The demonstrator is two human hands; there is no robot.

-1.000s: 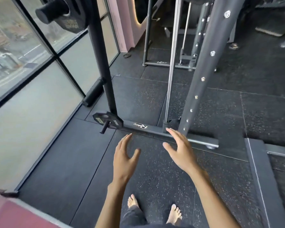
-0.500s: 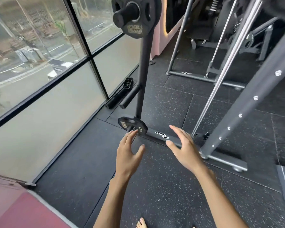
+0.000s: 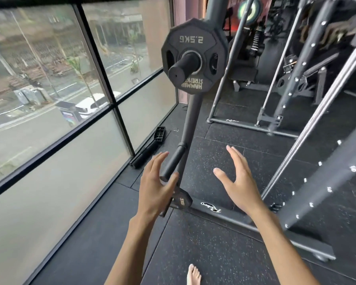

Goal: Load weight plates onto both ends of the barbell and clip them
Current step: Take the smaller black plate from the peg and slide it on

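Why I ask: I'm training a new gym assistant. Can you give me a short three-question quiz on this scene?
1. True or false: the right hand grips a weight plate.
2. Which weight is printed on the upper plate? A) 2.5KG B) 20KG C) 15KG
3. Fill in: the bare peg sits ____ the upper plate.

Key: 1 false; 2 A; 3 below.
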